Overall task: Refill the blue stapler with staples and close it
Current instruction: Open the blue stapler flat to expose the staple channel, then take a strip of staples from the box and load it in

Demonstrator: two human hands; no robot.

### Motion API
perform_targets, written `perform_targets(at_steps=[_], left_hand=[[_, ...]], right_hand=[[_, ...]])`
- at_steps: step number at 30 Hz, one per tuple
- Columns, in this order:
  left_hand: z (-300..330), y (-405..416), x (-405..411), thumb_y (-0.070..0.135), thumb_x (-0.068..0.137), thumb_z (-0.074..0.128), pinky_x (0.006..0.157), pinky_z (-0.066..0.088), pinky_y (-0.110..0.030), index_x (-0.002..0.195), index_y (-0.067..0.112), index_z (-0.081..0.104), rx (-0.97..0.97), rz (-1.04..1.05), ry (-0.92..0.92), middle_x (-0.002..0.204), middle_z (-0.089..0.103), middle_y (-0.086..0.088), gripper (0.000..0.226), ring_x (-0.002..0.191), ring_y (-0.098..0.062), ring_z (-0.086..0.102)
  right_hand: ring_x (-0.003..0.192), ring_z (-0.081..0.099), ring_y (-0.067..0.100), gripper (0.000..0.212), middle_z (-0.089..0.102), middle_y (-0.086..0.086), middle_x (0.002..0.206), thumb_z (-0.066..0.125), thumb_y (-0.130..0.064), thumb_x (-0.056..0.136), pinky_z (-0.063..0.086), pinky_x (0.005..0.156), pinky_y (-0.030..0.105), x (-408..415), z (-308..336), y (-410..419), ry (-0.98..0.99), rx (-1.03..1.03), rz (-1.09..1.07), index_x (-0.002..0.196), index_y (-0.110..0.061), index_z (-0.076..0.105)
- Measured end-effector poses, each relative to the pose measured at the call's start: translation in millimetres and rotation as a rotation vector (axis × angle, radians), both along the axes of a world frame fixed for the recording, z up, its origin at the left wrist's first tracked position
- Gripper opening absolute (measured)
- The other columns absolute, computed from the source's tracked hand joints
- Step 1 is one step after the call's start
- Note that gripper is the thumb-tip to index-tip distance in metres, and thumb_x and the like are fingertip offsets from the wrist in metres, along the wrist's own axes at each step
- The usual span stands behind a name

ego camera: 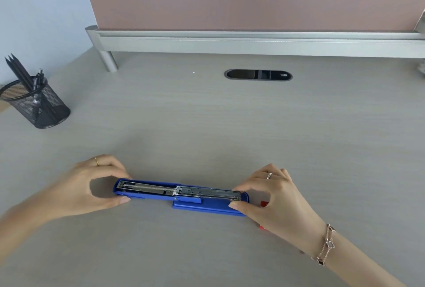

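Blue stapler [181, 194] laid fully open on the counter [207, 125] — lid end pinched by the left hand [92, 185], base end gripped by the right hand [271, 197].

Blue stapler [184, 195] lying fully open on desk [207, 125], left hand [85, 185] pinching its left end, right hand [273, 197] gripping its right end, pen cup [36, 105] far left
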State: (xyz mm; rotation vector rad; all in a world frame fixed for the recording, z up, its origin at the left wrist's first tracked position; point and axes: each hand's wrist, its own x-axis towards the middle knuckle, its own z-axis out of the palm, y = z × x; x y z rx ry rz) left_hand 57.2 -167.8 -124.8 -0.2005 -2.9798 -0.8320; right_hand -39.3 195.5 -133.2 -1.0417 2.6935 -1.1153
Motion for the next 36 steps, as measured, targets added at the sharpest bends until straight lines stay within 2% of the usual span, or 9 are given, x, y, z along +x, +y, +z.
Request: perform_targets(at_steps=[6, 9, 12, 15, 23, 26, 32, 34, 36], left_hand=[[3, 2, -3, 0.049, 0.064, 0.077, 0.081, 0.046, -0.021, 0.096, 0.045, 0.068, -0.070, 0.005, -0.054, 0.102, 0.064, 0.016, 0.034, 0.093, -0.002, 0.063], [6, 4, -3, 0.068, 0.067, 0.071, 0.088, 0.043, -0.017, 0.104, 0.051, 0.062, -0.137, -0.037, -0.078, 0.111, 0.058, 0.023, 0.041, 0.104, 0.002, 0.059], [14, 19, -8, 0.086, 0.069, 0.044, 0.095, 0.035, -0.006, 0.105, 0.062, 0.053, -0.163, -0.071, -0.051, 0.121, 0.047, 0.035, 0.044, 0.116, 0.013, 0.048], [21, 45, -22, 0.086, 0.072, 0.037, 0.097, 0.030, -0.002, 0.118, 0.052, 0.056, -0.151, -0.115, -0.019, 0.119, 0.046, 0.037, 0.060, 0.117, 0.016, 0.043], [33, 140, -50, 0.065, 0.080, 0.056, 0.100, 0.040, -0.017, 0.127, 0.040, 0.057, -0.147, -0.256, 0.036, 0.119, 0.056, 0.025, 0.053, 0.116, 0.007, 0.048], [26, 173, -52, 0.061, 0.083, 0.062, 0.096, 0.042, -0.018, 0.128, 0.036, 0.057, -0.204, -0.326, 0.038, 0.122, 0.057, 0.020, 0.051, 0.115, 0.001, 0.049], [10, 212, -51, 0.064, 0.077, 0.067, 0.094, 0.044, -0.024, 0.119, 0.028, 0.063, -0.253, -0.385, 0.108, 0.115, 0.060, 0.010, 0.056, 0.107, -0.010, 0.052], [7, 220, -51, 0.063, 0.077, 0.068, 0.089, 0.045, -0.024, 0.112, 0.026, 0.065, -0.248, -0.381, 0.125, 0.108, 0.061, 0.009, 0.051, 0.102, -0.010, 0.053], [5, 226, -51, 0.059, 0.078, 0.069, 0.079, 0.039, -0.019, 0.107, 0.024, 0.067, -0.230, -0.358, 0.147, 0.102, 0.063, 0.007, 0.045, 0.097, -0.011, 0.054]], right_hand=[[0.092, 0.042, -0.001, 0.025, 0.055, -0.029, 0.069, 0.062, -0.051, 0.067, 0.023, 0.083, 0.009, 0, -2, 0, 0.003, 0.024, -0.011, 0.082, -0.032, 0.067], [0.093, 0.041, -0.002, 0.032, 0.058, -0.025, 0.073, 0.056, -0.058, 0.067, 0.026, 0.082, 0.011, 0, -3, -1, 0.018, 0.031, 0.001, 0.083, -0.033, 0.066], [0.097, 0.034, -0.010, 0.036, 0.062, -0.022, 0.085, 0.050, -0.059, 0.067, 0.033, 0.078, 0.017, 2, 1, 0, 0.035, 0.052, 0.019, 0.087, -0.033, 0.065], [0.101, 0.026, -0.015, 0.040, 0.058, -0.026, 0.094, 0.052, -0.061, 0.066, 0.033, 0.076, 0.012, 4, 8, 5, 0.065, 0.082, 0.029, 0.096, -0.037, 0.062], [0.108, 0.032, -0.009, 0.057, 0.045, -0.038, 0.101, 0.052, -0.077, 0.057, 0.028, 0.087, 0.009, 14, 16, 46, 0.131, 0.129, -0.071, 0.102, -0.042, 0.055], [0.101, 0.036, -0.004, 0.065, 0.044, -0.029, 0.102, 0.043, -0.084, 0.056, 0.031, 0.083, 0.013, 22, 10, 63, 0.155, 0.182, -0.113, 0.102, -0.041, 0.055], [0.096, 0.047, 0.014, 0.079, 0.046, -0.010, 0.096, 0.050, -0.078, 0.050, 0.043, 0.083, 0.029, 33, 2, 84, 0.165, 0.234, -0.288, 0.115, -0.033, 0.051], [0.091, 0.048, 0.013, 0.091, 0.048, -0.012, 0.086, 0.041, -0.088, 0.046, 0.042, 0.078, 0.025, 35, 4, 85, 0.104, 0.184, -0.299, 0.115, -0.030, 0.051], [0.088, 0.048, 0.009, 0.087, 0.051, -0.015, 0.081, 0.044, -0.087, 0.047, 0.038, 0.075, 0.017, 36, 3, 86, 0.033, 0.121, -0.287, 0.114, -0.031, 0.051]])
